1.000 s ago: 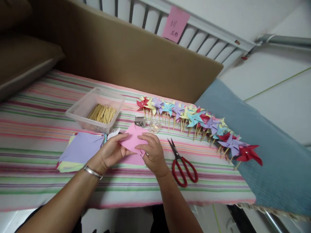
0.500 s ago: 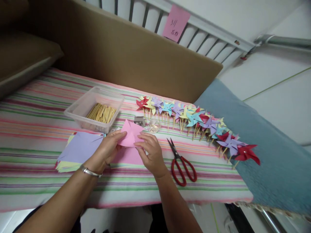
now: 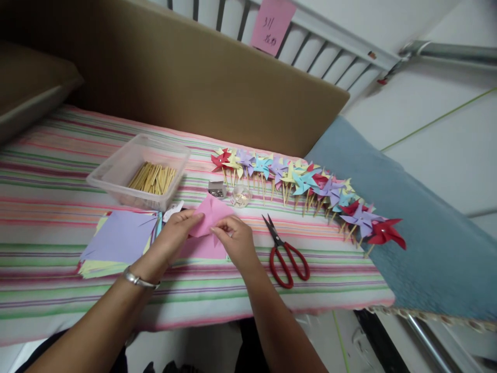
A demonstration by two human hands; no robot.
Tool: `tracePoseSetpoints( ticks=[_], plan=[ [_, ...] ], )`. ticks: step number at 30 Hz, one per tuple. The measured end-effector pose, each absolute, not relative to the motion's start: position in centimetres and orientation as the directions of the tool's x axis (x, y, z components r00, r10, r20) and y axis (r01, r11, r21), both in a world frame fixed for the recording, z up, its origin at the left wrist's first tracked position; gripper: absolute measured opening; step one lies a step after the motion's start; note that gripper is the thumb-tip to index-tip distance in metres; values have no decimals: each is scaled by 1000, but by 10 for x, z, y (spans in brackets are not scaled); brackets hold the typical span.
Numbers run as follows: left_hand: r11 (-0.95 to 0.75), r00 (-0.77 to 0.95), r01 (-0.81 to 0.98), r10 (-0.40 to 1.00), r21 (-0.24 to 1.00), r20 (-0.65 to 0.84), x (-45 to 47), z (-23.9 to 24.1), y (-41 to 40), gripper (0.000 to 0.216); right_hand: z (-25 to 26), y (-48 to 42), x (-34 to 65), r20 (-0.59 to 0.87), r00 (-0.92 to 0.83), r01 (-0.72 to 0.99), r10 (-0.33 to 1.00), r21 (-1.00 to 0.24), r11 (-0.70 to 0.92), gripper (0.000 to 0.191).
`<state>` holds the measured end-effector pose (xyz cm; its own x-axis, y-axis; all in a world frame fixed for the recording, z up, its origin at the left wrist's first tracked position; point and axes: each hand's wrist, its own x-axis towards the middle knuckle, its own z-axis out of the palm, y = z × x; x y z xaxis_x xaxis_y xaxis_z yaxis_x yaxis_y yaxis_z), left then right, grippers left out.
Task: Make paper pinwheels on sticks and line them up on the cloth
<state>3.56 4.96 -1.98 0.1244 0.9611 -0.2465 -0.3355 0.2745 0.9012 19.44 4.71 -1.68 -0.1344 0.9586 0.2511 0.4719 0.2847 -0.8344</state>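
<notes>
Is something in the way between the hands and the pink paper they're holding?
No, nothing visible: the left hand grips the pink paper directly, and the right hand pinches its edge. The red-handled scissors lie to the right, apart from both hands.

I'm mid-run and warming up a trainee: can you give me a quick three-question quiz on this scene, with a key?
1. Multiple choice: what do the wooden sticks lie in?
A) the round dish
B) the clear plastic tub
C) the small grey box
2. True or false: the scissors lie on the striped cloth, to the right of the right hand.
3. Fill in: the left hand and the right hand hold a piece of ____ paper.

Key: 1. B; 2. True; 3. pink.
</notes>
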Motion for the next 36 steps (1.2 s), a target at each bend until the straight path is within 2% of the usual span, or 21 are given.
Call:
tracePoseSetpoints(
  ticks=[5, 17, 23, 28, 36],
  plan=[
    [306, 122, -350, 952, 885, -281, 39, -19, 49, 22, -17, 47, 192, 136, -74, 371, 988, -916, 153, 9],
    [309, 32, -430, 944, 848, -328, 46, -21, 49, 30, -12, 47, 188, -11, -37, 268, 999, -963, -1, 12],
    [288, 41, -448, 953, 847, -302, 50, -24, 47, 24, -13, 49, 187, -72, 10, 211, 997, -975, -73, 13],
    [266, 40, -456, 959, 849, -279, 53, -24, 46, 25, -15, 49, 187, -81, 28, 227, 996, -970, -85, 13],
    [242, -92, -322, 954, 915, -285, 57, -29, 45, 33, -26, 48, 183, -62, 33, 309, 998, -948, -69, 13]
  ],
)
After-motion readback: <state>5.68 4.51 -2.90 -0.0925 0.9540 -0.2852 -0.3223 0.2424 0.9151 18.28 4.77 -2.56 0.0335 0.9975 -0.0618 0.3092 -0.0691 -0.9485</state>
